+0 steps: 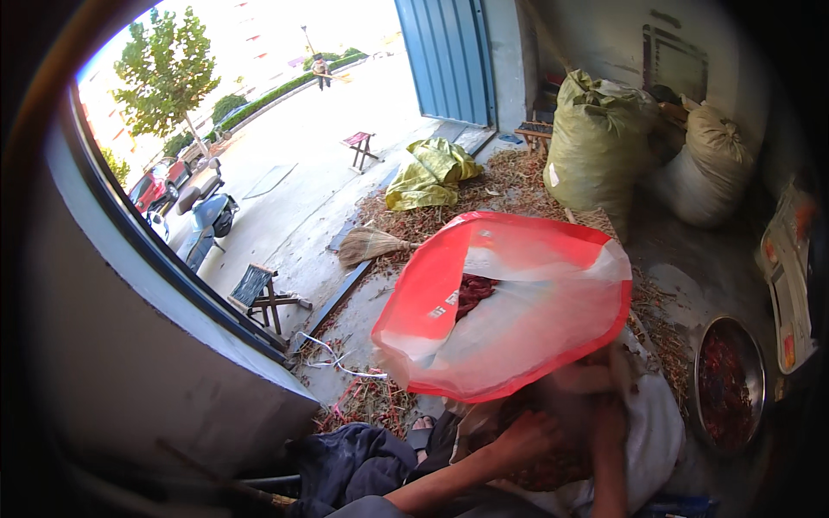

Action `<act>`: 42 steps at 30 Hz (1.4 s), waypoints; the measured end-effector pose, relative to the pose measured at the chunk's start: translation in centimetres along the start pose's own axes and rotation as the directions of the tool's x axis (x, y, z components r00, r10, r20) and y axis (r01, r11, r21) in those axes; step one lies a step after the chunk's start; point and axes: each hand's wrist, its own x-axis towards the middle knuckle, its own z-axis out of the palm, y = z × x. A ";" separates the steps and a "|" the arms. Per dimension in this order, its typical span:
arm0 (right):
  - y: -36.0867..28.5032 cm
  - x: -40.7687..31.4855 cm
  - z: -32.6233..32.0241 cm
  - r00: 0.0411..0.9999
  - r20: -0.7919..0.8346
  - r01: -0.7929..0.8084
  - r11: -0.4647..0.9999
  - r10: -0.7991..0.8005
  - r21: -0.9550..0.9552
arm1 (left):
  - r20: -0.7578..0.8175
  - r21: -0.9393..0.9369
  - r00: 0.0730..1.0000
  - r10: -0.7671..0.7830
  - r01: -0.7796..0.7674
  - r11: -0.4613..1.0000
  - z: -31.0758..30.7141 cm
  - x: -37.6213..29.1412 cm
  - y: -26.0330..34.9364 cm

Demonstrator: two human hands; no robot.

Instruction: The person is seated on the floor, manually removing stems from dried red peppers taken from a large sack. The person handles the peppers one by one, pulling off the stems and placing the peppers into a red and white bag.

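A red and white plastic sack [544,343] stands in front of me with its mouth spread wide. Dark red dried pods, apparently chillies [476,294], show deep inside it. Below its near rim, my left hand [534,430] reaches over an open white woven sack [657,427] holding dark reddish-brown contents [550,472]. Close beside it on the right is my right hand [607,414], over the same sack. Motion blur and shadow hide the fingers of both hands, so what they hold is unclear.
A steel bowl [730,388] of red pieces stands right. Stuffed sacks [592,142] are at the back right. A broom [372,247], a yellow woven sack [431,175] and dry stalks lie ahead. Folding stools [254,288] and a scooter [210,213] stand outside; a person [320,70] is farther off.
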 end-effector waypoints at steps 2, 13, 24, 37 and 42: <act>-1.1 1.6 -4.5 0.928 0.319 -0.227 0.971 0.193 0.072 | 0.008 0.026 0.999 -0.049 0.048 0.998 0.9 -1.0 -0.2; -0.3 -1.7 -4.2 0.941 0.313 0.005 0.933 -0.126 0.361 | -0.054 -0.164 0.997 -0.047 0.038 0.986 0.6 -2.3 0.6; -8.0 -2.2 -18.9 0.984 0.171 -0.160 0.710 0.056 0.686 | -0.253 -0.553 0.930 -0.267 0.088 0.829 -0.6 -1.4 2.3; -7.5 -3.2 -15.9 0.989 0.095 -0.145 0.873 0.113 0.466 | -0.245 -0.352 0.910 -0.334 0.238 0.905 -3.9 -3.3 0.6; -6.9 -3.1 -18.8 0.973 0.213 -0.082 0.738 -0.086 0.670 | 0.128 -0.520 0.954 -0.272 0.298 0.800 -7.7 -2.9 -0.1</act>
